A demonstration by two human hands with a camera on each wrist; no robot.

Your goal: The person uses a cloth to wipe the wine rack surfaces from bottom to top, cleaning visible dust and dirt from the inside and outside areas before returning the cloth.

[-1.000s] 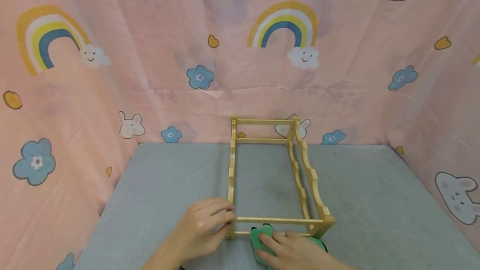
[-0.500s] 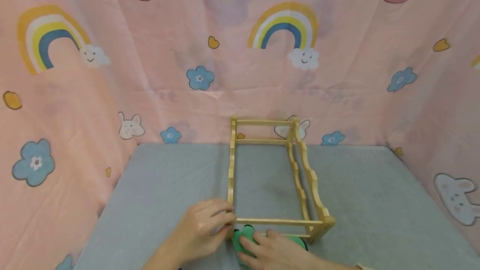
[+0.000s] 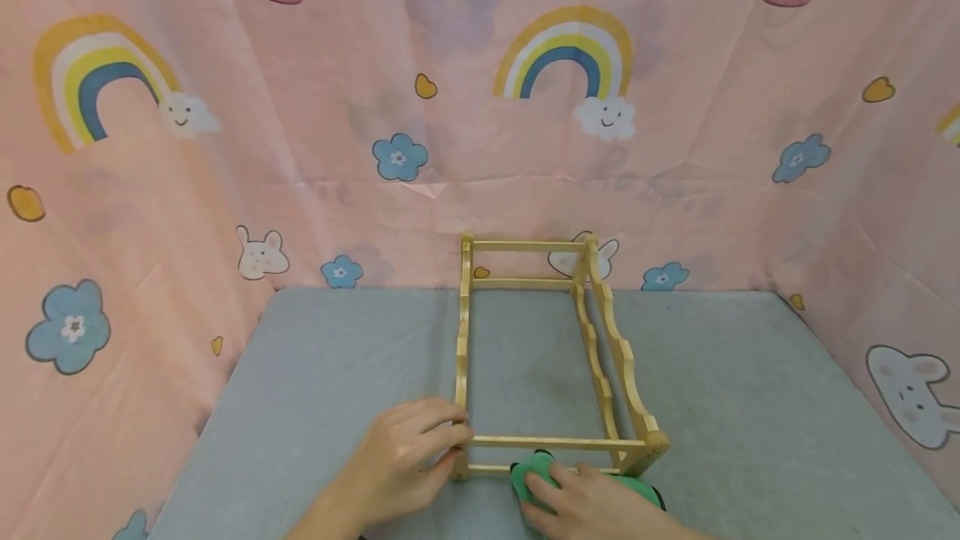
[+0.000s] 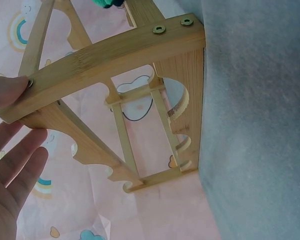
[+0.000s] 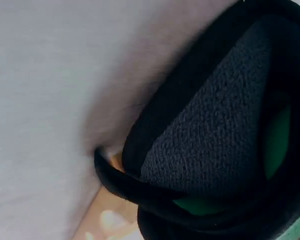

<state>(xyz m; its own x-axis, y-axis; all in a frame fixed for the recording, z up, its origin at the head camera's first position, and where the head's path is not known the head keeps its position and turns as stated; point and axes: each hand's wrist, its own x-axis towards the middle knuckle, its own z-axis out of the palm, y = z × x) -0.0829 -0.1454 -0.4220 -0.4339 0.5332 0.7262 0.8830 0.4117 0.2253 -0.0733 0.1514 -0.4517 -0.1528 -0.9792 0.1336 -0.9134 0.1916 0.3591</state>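
A pale wooden rack (image 3: 555, 443) with scalloped side rails stands lengthwise on the grey surface. My left hand (image 3: 405, 452) grips its near left corner. In the left wrist view the thumb lies on the outer face of the end frame (image 4: 105, 60), with fingers on the other side. My right hand (image 3: 588, 502) holds a folded green cloth (image 3: 534, 467) against the near end of the rack, by the lower crossbar. Seen from the right wrist, the cloth has black edging and a dark grey textured side (image 5: 210, 125). The right hand's fingers are hidden there.
A grey cloth-covered table (image 3: 345, 357) lies under the rack. Pink fabric (image 3: 322, 65) with rainbows, flowers and rabbits hangs behind and along both sides. The far end of the rack stands close to the back fabric.
My right hand slid left along the near crossbar with the green cloth, then back right. The left hand and the rack have stayed in place.
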